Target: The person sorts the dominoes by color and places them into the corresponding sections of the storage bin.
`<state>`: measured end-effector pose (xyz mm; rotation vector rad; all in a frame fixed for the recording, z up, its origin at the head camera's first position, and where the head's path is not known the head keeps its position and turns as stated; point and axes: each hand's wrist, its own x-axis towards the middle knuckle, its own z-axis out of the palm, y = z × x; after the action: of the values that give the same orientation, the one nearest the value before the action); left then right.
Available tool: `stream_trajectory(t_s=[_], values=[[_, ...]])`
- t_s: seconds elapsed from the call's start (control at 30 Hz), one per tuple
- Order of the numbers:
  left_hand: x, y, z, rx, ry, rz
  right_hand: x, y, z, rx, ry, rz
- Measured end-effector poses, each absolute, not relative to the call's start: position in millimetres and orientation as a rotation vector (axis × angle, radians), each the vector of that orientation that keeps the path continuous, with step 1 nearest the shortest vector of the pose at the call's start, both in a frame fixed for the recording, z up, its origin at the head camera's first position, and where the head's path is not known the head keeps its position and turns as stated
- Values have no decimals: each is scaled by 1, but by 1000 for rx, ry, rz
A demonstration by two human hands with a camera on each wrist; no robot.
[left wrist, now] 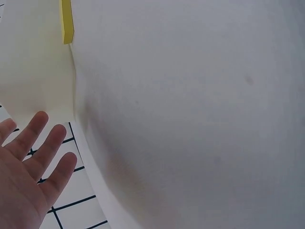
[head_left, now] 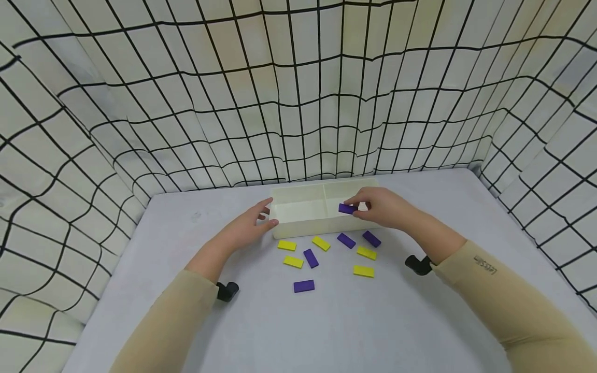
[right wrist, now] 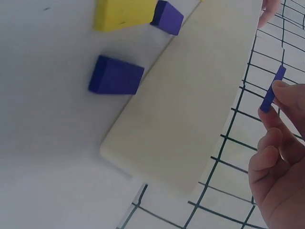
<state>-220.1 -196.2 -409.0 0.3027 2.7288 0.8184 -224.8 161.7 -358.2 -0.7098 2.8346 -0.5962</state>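
- Head view: off-white, rectangular, plastic-looking box [head_left: 303, 228] with one divider, on the white-covered worktop [head_left: 261, 331]. Right hand [head_left: 384, 207] pinches a small, flat, purple rectangular block [head_left: 346, 209] over the front of the box's right compartment. Left hand [head_left: 242, 228] at the box's left end, fingers extended, gripping nothing.
- Same view: four loose purple blocks [head_left: 346, 240] and five flat, bright yellow rectangular blocks [head_left: 293, 261] lie in front of the box. Possible trouble: a slack pinch could drop the held block onto the box's front rim and outside; a low wrist could knock the purple pair near the box's front right. Right compartment floor partly hidden by hand and front wall.
- Left wrist view: fingers spread by the box's end; contact can't be told. A push there might slide the box. Hand cut off at left edge, one yellow block at top.
- Right wrist view: held block edge-on between thumb and fingers, past the box's rim. Box interior hidden; nearest yellow block cropped at top.
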Motion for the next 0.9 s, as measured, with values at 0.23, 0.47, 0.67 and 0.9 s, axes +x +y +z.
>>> stream_trajectory(t_s=[0.23,0.47,0.67,0.9], values=[[-223,-195,-411,280,2716,826,-242,138,-361,-821,2791,-613],[-224,-193,-410,282,2708,819,-258,111,-357,-839,2727,-617],[-225,-192,-409,272,2692,824,-269,89,-354,-829,2687,-578],[-227,-192,-409,255,2671,842,-280,67,-360,-847,2652,-495]])
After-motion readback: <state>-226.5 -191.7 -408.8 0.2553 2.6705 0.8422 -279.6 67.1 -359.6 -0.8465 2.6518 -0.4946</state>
